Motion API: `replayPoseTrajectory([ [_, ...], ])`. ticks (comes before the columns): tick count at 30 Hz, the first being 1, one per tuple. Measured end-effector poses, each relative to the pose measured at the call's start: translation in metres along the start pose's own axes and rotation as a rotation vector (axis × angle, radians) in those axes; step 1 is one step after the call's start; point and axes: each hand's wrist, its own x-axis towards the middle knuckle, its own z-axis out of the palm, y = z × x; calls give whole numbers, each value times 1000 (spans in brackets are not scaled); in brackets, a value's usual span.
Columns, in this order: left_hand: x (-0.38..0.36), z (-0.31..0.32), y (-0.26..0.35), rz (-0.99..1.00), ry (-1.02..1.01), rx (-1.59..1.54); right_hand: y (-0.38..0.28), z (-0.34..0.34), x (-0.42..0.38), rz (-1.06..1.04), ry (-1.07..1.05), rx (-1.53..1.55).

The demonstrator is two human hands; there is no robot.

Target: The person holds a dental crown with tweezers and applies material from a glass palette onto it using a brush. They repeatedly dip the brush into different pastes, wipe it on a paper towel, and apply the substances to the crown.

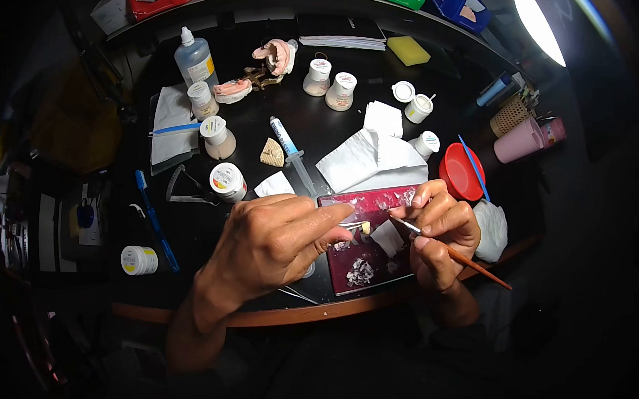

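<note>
My left hand [265, 243] is closed on a pair of thin metal tweezers [351, 226]. At their tips sits a small yellowish piece [366, 228] that looks like a dental crown. My right hand [445, 235] pinches a fine brush [477, 266] with a reddish-brown handle, its tip pointing left toward the crown, with a gap between them. Both hands are over a maroon slab [345, 281]. On the slab lie a white paper piece [388, 238] and a heap of grey-white crumbs [360, 272]. White smears mark its far edge.
A red bowl [461, 171] with a blue stick stands right of a crumpled white cloth [377, 156]. Behind are a syringe [291, 153], powder jars [228, 181], a dental model [274, 57] and a liquid bottle [195, 58]. A blue toothbrush [157, 218] lies left.
</note>
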Motion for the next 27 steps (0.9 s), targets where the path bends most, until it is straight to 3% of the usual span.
replayPoseTrajectory([
  [3, 0, -5, 4, -132, -55, -13, 2, -13, -3, -10, 57, -121],
  [12, -2, 0, -9, -91, -15, 129, -25, -9, -61, 61, -180, -426],
  [19, -1, 3, -9, -76, -41, 237, -21, 4, -80, 18, -237, -599],
  [27, -1, 5, -8, -40, -52, 238, -18, 6, -79, 7, -223, -595],
])
